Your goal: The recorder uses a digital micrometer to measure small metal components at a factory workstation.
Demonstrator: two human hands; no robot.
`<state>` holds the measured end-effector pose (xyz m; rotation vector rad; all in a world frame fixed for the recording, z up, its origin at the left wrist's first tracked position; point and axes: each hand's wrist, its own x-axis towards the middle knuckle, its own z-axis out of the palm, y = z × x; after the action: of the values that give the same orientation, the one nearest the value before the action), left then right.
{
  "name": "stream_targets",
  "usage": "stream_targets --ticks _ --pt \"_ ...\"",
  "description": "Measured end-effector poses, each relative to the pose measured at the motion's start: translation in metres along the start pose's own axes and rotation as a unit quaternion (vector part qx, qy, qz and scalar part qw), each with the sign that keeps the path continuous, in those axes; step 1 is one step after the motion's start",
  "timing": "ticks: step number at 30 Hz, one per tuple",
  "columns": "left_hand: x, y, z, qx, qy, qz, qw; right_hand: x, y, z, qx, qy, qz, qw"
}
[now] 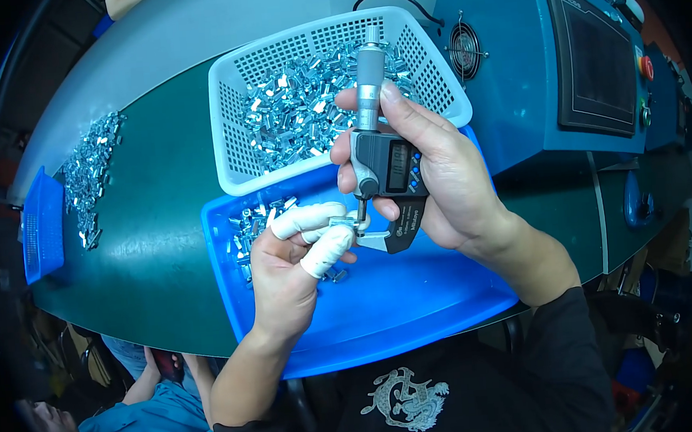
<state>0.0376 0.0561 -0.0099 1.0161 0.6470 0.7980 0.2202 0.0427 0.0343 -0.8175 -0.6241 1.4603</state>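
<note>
My right hand [447,173] grips a digital micrometer [374,154], its grey thimble pointing up and its curved frame low. White finger cots cover the thumb and some fingers of my left hand [289,260]. Those fingers pinch a small shiny metal part [343,222] at the micrometer's measuring gap; whether both jaws touch it I cannot tell. Both hands are over a blue tray [417,307], where several loose metal parts [243,231] lie at the left end. Behind it a white perforated basket [233,156] holds a heap of similar metal parts [298,107].
A blue machine [506,100] with a dark screen [596,62] and a red button [646,68] stands at the right. More metal parts [93,173] are piled on the green tabletop [153,213], beside a small blue basket [44,225]. A person in a blue-green top [152,426] is at the lower left.
</note>
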Motion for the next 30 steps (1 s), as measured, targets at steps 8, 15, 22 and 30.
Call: stream_targets --ticks 8,15,22,30 --pt "0.005 -0.001 0.002 -0.003 -0.015 -0.001 1.000 0.004 0.001 -0.003 0.013 0.022 0.011 1.000" --pt "0.005 -0.003 0.005 -0.018 -0.006 0.007 1.000 0.003 0.000 -0.005 0.027 0.029 0.021 0.999" --pt "0.005 -0.003 0.004 -0.006 -0.012 -0.004 1.000 0.001 0.002 -0.006 0.030 0.038 0.022 0.999" --pt "0.006 -0.003 0.002 0.048 -0.017 -0.008 0.999 0.000 0.006 -0.012 0.025 0.040 0.031 0.998"
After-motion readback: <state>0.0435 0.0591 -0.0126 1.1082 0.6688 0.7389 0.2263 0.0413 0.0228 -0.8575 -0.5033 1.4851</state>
